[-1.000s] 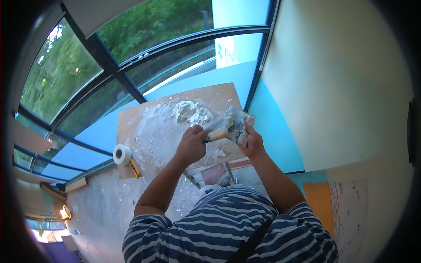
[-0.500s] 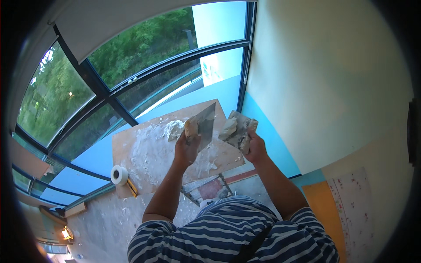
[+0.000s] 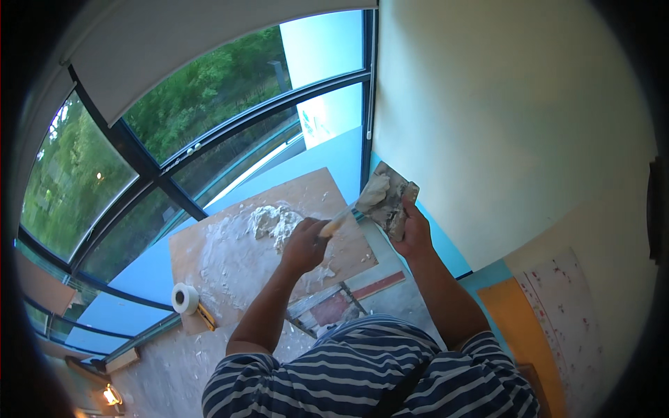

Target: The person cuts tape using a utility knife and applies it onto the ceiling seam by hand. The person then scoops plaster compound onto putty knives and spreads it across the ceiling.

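My left hand [image 3: 305,245] is closed round the pale handle of a putty knife [image 3: 339,223]. Its thin blade is seen nearly edge-on and reaches the near left side of a steel trowel [image 3: 398,187]. My right hand [image 3: 417,228] grips that trowel by its crusted edge, holding it tilted above the board's right end. A lump of off-white putty [image 3: 376,191] lies on the trowel's face. Below my left hand, a larger heap of white putty [image 3: 275,221] rests on the smeared wooden board [image 3: 198,244].
A white tape roll [image 3: 185,298] and a yellow-handled cutter [image 3: 206,317] are at the board's near left corner. Dark-framed windows [image 3: 150,177] stand beyond it. A pale wall [image 3: 502,139] rises close on the right, with an orange panel [image 3: 512,320] lower down.
My left hand has turned the putty knife from broad blade upright to nearly edge-on and brought it against the trowel. The trowel has tilted and shifted slightly right. The view has shifted a little.
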Tool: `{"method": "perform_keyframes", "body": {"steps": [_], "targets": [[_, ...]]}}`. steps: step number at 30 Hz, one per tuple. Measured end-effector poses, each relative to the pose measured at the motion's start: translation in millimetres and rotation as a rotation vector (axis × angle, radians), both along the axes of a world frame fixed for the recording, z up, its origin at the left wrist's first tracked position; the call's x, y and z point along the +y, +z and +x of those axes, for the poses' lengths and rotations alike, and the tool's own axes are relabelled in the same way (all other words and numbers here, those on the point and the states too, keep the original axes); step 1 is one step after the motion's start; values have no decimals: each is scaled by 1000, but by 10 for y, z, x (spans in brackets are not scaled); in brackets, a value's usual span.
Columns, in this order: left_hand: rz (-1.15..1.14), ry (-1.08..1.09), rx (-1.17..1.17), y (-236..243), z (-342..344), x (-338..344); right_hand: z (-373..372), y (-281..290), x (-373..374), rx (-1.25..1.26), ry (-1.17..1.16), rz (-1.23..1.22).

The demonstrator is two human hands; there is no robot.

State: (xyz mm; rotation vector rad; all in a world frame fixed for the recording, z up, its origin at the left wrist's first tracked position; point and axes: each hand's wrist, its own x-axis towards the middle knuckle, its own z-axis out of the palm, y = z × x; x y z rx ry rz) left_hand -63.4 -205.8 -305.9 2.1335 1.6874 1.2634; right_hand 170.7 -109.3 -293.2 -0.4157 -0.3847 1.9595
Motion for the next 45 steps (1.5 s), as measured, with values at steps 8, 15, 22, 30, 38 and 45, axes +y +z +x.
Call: {"method": "perform_keyframes", "body": {"steps": [8, 15, 22, 30, 38, 45], "targets": [[-731, -331, -1472, -155, -307, 405, 245, -170, -100, 90, 513, -40], [-911, -267, -1712, -649, -121, 350, 317, 179, -117, -125, -63, 202], [-954, -580, -1985, -21, 815, 165, 610, 343, -111, -700, -324, 551], [-834, -458, -2056, 135, 985, 448, 1004, 277, -388, -1290, -698, 1309], [187, -287, -1100, 2044, 687, 867, 1707, -429, -664, -1444, -674, 941], [1225, -533, -1267, 4718, 28, 1153, 2543, -769, -941, -1434, -862, 775]]}}
